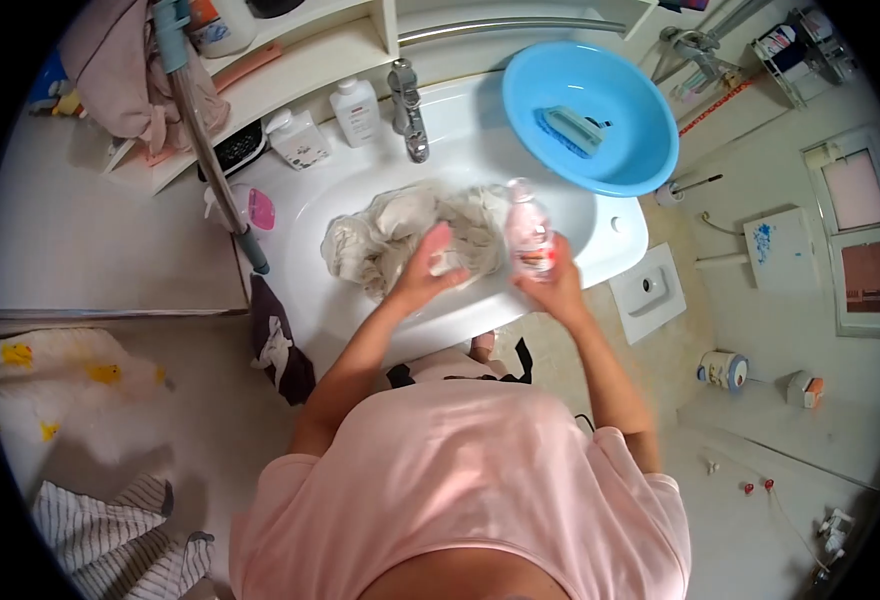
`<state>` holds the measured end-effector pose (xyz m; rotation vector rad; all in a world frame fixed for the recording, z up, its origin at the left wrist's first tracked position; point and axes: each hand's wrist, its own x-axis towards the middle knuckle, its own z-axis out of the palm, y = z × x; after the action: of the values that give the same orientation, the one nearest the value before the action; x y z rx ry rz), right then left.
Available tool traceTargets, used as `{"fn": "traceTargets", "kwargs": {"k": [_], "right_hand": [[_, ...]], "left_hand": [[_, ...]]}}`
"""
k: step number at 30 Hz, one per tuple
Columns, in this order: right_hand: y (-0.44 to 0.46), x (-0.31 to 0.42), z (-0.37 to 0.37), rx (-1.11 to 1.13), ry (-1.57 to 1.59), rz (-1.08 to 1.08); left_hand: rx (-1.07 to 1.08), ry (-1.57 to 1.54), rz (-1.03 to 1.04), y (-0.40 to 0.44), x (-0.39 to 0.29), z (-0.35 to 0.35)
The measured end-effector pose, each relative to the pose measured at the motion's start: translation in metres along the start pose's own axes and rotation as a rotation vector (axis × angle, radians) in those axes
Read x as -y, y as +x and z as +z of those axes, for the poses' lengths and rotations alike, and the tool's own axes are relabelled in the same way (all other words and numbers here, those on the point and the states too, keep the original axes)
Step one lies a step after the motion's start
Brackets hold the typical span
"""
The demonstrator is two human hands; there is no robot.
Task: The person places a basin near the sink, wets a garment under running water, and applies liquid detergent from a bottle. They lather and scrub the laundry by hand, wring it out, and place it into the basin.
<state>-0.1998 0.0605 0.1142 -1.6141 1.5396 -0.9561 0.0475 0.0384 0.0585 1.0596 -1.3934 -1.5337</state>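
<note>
My right hand (557,285) is wrapped round a clear bottle with pinkish contents (529,232), held upright over the right side of the sink (330,315). To its left, my left hand (422,275) hovers above the wet whitish cloth (385,225) heaped in the basin. Its thumb and fingers are apart. A pink patch shows at its fingertips, blurred, and I cannot make out whether it is skin or a small object. The chrome faucet (410,110) stands behind the cloth.
A blue basin (520,125) with a brush (575,130) in it rests on the sink's right end. White bottles (356,112) and a pink-and-white container (260,208) line the back and left rim. A metal pole (205,140) rises at the left; a squat toilet (648,290) lies right.
</note>
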Motion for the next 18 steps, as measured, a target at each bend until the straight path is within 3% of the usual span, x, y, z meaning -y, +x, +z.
{"fn": "traceTargets", "kwargs": {"k": [2,3,4,5,6,9,10,12,14,18], "right_hand": [[-0.003,-0.002,0.032,0.044,0.154,-0.036],[-0.003,-0.002,0.044,0.048,0.016,-0.207],[-0.007,0.008,0.051,0.1,0.116,-0.184],[-0.009,0.014,0.048,0.131,0.124,-0.203],[-0.01,0.017,0.043,0.164,0.132,-0.22],[0.011,-0.017,-0.014,0.312,-0.37,-0.246],[0.02,-0.042,-0.031,0.144,-0.429,0.005],[0.04,-0.077,-0.069,-0.302,-0.656,0.101],[0.056,-0.108,-0.097,-0.341,-0.785,0.125],[0.073,-0.144,-0.105,-0.193,-0.918,0.118]], "left_hand": [[0.121,-0.271,0.093,0.009,-0.004,0.038],[0.115,-0.319,-0.013,0.007,-0.012,0.047],[0.109,-0.363,-0.119,0.006,-0.019,0.054],[-0.108,-0.39,-0.046,0.01,-0.012,0.06],[-0.06,-0.406,-0.082,0.011,-0.012,0.052],[-0.077,-0.177,0.0,0.004,-0.022,0.044],[-0.1,-0.102,-0.001,0.004,-0.014,0.038],[-0.133,-0.004,0.029,0.005,-0.012,0.037],[-0.162,0.043,0.094,0.01,-0.018,0.038],[-0.199,0.243,0.068,0.02,-0.03,0.036]]}}
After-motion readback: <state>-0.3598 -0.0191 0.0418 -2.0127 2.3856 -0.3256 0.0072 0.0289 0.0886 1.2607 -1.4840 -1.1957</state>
